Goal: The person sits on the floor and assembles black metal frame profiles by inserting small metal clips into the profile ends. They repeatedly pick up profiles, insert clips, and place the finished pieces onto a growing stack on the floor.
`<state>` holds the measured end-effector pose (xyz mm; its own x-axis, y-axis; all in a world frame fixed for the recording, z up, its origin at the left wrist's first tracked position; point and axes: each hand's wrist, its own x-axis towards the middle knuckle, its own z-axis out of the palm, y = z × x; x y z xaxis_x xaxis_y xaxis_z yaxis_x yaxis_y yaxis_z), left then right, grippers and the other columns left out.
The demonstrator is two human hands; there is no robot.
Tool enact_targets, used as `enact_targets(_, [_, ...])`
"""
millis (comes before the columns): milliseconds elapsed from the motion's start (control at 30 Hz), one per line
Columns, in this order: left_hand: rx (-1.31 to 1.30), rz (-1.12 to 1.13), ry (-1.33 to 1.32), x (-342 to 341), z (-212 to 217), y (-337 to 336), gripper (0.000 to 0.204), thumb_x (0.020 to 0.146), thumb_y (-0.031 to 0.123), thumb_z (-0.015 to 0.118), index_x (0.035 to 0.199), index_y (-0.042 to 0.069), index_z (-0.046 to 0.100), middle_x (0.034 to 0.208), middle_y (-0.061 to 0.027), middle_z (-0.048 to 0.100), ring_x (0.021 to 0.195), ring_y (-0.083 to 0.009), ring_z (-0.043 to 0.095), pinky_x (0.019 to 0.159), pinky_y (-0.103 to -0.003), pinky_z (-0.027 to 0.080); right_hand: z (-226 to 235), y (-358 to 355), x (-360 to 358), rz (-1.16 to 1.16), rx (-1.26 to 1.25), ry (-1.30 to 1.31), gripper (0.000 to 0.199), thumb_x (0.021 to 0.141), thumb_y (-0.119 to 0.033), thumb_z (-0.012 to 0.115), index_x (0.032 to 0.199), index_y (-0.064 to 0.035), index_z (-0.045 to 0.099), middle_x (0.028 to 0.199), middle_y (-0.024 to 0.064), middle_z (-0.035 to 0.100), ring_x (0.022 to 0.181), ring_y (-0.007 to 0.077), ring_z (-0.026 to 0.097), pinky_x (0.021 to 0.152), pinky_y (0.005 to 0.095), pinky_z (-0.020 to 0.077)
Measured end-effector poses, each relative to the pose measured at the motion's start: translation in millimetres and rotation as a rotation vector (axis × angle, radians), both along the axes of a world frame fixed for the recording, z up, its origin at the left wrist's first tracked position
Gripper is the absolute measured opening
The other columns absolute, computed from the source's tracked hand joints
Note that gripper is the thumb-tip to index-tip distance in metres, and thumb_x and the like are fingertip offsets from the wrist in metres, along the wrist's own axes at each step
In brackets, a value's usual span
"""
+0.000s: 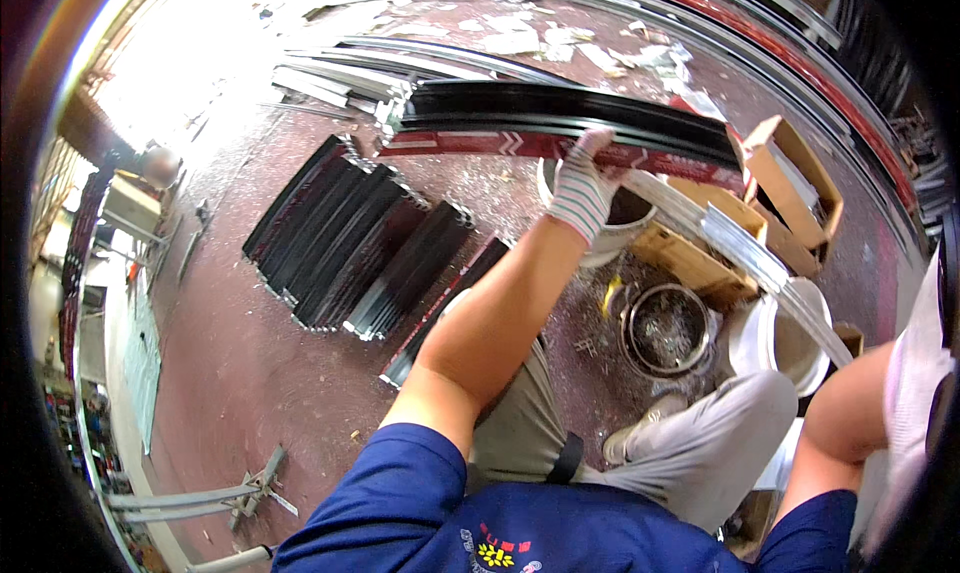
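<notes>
Above knees: left hand fingers clamped on black profile, red-white label strip; right hand fingers unclear.

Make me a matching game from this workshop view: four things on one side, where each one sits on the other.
Things:
1. left hand
2. black profiles
3. metal bowl
4. wooden boxes

Places:
A. in a row on the red floor
B. far right, past the long bar
C. on the long black bar
D. just beyond the knees

Pairs: 1-C, 2-A, 3-D, 4-B
</notes>
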<state>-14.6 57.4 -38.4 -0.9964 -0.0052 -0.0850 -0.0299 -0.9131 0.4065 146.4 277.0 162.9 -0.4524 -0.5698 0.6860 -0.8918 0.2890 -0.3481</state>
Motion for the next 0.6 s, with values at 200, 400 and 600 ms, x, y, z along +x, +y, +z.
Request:
enact_targets(200, [0.019,-0.05,0.094,19.8,13.8,4.2,0.018,0.088,0.017,0.063,0.103,0.007,0.063,0.1,-0.0078,0.064,0.096,-0.026,0.062,0.085,-0.045,0.057,-28.4,4.3,-10.5,-0.138,0.125,-0.082,0.068,0.088,-0.046,0.064,0.134,0.0018,0.047,0.134,0.0165,0.051,0.128,0.0263,0.047,0.112,0.0424,0.031])
enact_targets(400, [-0.101,0.017,-0.003,94.0,89.4,-0.8,0.036,0.084,0.02,0.068,0.116,0.007,0.06,0.111,-0.0082,0.064,0.104,-0.0258,0.062,0.1,-0.047,0.05,28.8,31.6,-12.3,-0.235,0.063,-0.12,0.064,0.089,-0.045,0.062,0.13,0.0015,0.047,0.13,0.0163,0.052,0.125,0.0263,0.047,0.11,0.0425,0.032])
enact_targets(600, [0.044,-0.019,0.043,82.0,43.3,10.1,0.032,0.083,0.012,0.064,0.115,0.005,0.061,0.114,-0.01,0.065,0.106,-0.0267,0.063,0.099,-0.047,0.05,-0.5,55.4,-6.1,-0.412,0.117,-0.108,0.06,0.089,-0.043,0.06,0.127,0.0013,0.047,0.127,0.016,0.052,0.122,0.0263,0.048,0.108,0.0425,0.0329])
